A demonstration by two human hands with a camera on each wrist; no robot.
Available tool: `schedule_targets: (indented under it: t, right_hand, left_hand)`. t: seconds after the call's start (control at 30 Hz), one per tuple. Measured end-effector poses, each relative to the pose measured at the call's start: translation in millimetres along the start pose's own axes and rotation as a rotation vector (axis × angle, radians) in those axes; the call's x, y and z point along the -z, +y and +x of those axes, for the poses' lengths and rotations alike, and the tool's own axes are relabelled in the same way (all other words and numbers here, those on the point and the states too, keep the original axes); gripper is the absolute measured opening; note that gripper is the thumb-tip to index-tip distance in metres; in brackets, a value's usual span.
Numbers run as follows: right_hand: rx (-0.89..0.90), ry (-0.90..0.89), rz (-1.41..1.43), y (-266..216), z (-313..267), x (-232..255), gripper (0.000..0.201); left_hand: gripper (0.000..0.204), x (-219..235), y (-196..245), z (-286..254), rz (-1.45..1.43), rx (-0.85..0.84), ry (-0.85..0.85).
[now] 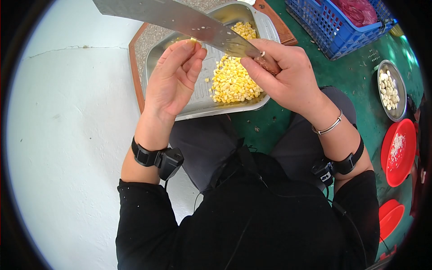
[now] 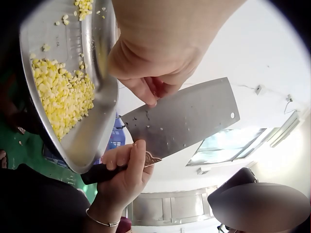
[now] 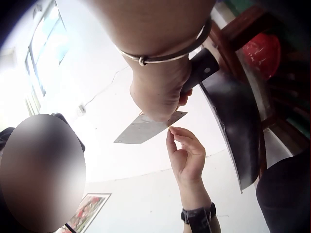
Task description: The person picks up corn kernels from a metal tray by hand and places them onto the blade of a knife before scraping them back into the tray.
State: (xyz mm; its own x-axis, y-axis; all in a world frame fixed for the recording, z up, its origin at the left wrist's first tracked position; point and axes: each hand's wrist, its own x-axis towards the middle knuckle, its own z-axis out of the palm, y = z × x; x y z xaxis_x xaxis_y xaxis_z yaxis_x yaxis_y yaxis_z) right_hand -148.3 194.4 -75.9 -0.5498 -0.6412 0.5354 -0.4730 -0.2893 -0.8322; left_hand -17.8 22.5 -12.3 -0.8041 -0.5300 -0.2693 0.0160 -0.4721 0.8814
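In the head view my right hand [image 1: 288,72] grips the dark handle of a cleaver [image 1: 180,22]. Its broad blade reaches across to the upper left, over a metal tray [image 1: 197,95]. My left hand [image 1: 175,76] is raised by the blade's lower edge, thumb and fingertips pinching a small pale-yellow piece [image 1: 193,39]. Yellow corn kernels [image 1: 236,81] lie heaped in the tray, below and between the hands. From the left wrist view, the left fingertips [image 2: 151,103] are right at the blade's edge; they mostly hide the piece there.
A blue plastic crate [image 1: 315,33] with a pink bag stands at the upper right. Down the right side are a metal bowl [image 1: 402,112] of pale pieces, a red dish [image 1: 407,164] with white bits, and another red dish [image 1: 389,221]. A white wall [image 1: 67,112] is at the left.
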Motion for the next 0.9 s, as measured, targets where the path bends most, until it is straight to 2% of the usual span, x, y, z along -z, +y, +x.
schedule_targets:
  t: [0.3,0.47,0.6,0.67,0.7,0.77,0.8,0.87,0.9]
  right_hand:
    - [0.01,0.002,0.009,-0.3,0.0,-0.8,0.021]
    - [0.008,0.003,0.021,-0.7,0.0,-1.5,0.021]
    - [0.011,-0.002,0.036,-1.7,-0.2,-1.4,0.02]
    - [0.014,0.0,0.031,-2.1,0.2,-0.9,0.02]
    - [0.017,0.001,0.026,-2.2,0.4,-0.8,0.02]
    - [0.01,0.006,0.017,-0.7,0.9,-0.4,0.02]
    - [0.002,0.012,0.007,0.2,1.0,-0.4,0.02]
    - [-0.006,0.015,-0.007,0.2,0.9,-0.1,0.02]
    - [-0.012,0.019,-0.019,0.1,0.8,-0.3,0.02]
  left_hand:
    - [0.011,0.5,-4.2,1.5,-0.023,0.049,-0.044]
    - [0.009,1.6,-7.4,2.6,0.023,0.088,-0.148]
    - [0.007,-3.9,-14.6,-1.6,0.076,0.136,-0.09]
    - [0.005,-4.3,-17.0,-3.5,0.281,0.167,-0.095]
    - [0.005,-1.6,-16.8,-3.2,0.28,0.168,-0.095]
    - [0.01,8.3,-13.0,-1.1,0.708,0.089,-0.21]
    - [0.01,12.7,-9.7,1.4,0.708,0.09,-0.211]
    - [0.016,24.4,0.1,9.5,1.111,-0.051,-0.095]
    - [0.016,38.0,6.3,17.9,1.111,-0.05,-0.094]
